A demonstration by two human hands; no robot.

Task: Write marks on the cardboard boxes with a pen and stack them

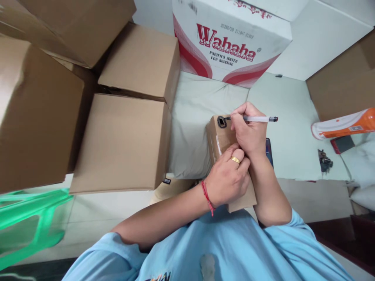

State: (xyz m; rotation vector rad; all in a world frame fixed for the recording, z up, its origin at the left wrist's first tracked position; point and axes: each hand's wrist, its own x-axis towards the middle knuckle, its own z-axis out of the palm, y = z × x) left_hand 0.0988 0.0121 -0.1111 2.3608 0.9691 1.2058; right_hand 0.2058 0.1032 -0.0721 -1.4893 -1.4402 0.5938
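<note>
A small brown cardboard box (228, 135) lies lengthwise in front of my body. Near its far end is a dark opening with a thick black outline (222, 121) around it. My right hand (249, 132) is closed around a pen (260, 118) with a pale barrel, and the pen's tip is at the right side of that outline. Closer to me, my left hand (230, 175) rests on the box with its fingers curled, steadying it beside my right wrist. Parts of the box are hidden under both hands.
Several larger cardboard boxes (123, 140) are stacked on the left, above a green plastic stool (38, 218). A white and red Wahaha carton (228, 43) stands at the back. To the right lie an orange and white bottle (345, 124), keys (325, 160) and a dark phone (268, 151).
</note>
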